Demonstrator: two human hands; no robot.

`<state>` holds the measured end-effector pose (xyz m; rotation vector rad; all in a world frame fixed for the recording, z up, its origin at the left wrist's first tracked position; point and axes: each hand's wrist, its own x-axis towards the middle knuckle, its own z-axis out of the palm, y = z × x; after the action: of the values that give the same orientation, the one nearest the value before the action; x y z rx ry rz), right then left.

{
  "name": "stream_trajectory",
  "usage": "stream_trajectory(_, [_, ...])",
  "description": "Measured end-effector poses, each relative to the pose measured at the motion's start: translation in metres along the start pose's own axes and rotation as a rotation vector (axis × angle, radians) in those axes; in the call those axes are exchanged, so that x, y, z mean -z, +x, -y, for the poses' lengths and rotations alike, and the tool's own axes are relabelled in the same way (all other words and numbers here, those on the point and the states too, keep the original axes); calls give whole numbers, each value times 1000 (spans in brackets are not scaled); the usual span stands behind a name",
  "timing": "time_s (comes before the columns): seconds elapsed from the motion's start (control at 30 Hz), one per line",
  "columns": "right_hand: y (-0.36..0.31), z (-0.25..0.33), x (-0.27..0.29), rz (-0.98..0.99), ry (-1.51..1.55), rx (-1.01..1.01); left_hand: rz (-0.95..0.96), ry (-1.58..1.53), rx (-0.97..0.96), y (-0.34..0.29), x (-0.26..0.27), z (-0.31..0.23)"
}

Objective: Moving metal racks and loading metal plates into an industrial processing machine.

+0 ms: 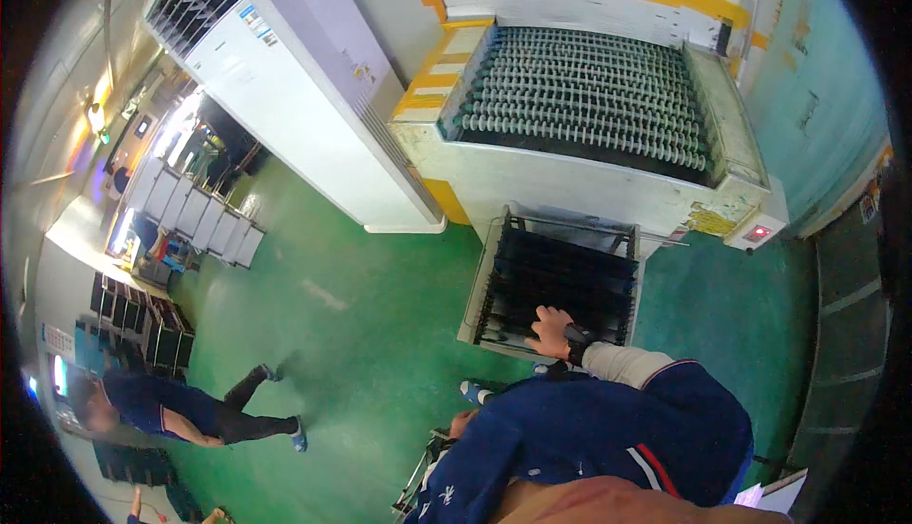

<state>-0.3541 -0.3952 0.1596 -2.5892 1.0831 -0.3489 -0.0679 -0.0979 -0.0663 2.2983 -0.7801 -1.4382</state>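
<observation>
My right hand (549,332), with a dark band at its wrist, reaches over the near edge of a rack (560,277) filled with dark, flat panels. Its fingers are spread and hold nothing that I can see; whether they touch the panels is unclear. The rack stands on a pale, low stand (481,298) in front of me. Lower down, my left hand (463,423) is partly covered by my dark blue sleeve. Its fingers look curled at the top of a metal-framed rack (424,467) beside my body, most of which is hidden.
Behind the panel rack is a pale machine (589,168) with rows of rollers (584,96). A tall white air conditioner (285,87) stands to its left. Another person (180,405) walks on the green floor (332,334) at left, near stacked dark racks (166,334). Dark panelling (850,334) lines the right side.
</observation>
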Motion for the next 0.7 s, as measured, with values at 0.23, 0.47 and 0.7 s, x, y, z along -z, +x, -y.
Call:
stream_trajectory(0.23, [6, 2, -6, 0, -13, 7, -18, -1, -125, -37, 13, -47])
stream_trajectory(0.47, [9, 9, -14, -3, -43, 83, -116, -50, -99, -38, 12, -48])
stream_trajectory(0.7, [12, 9, -21, 27, -106, 23, -62, -126, 76, -43, 22, -45])
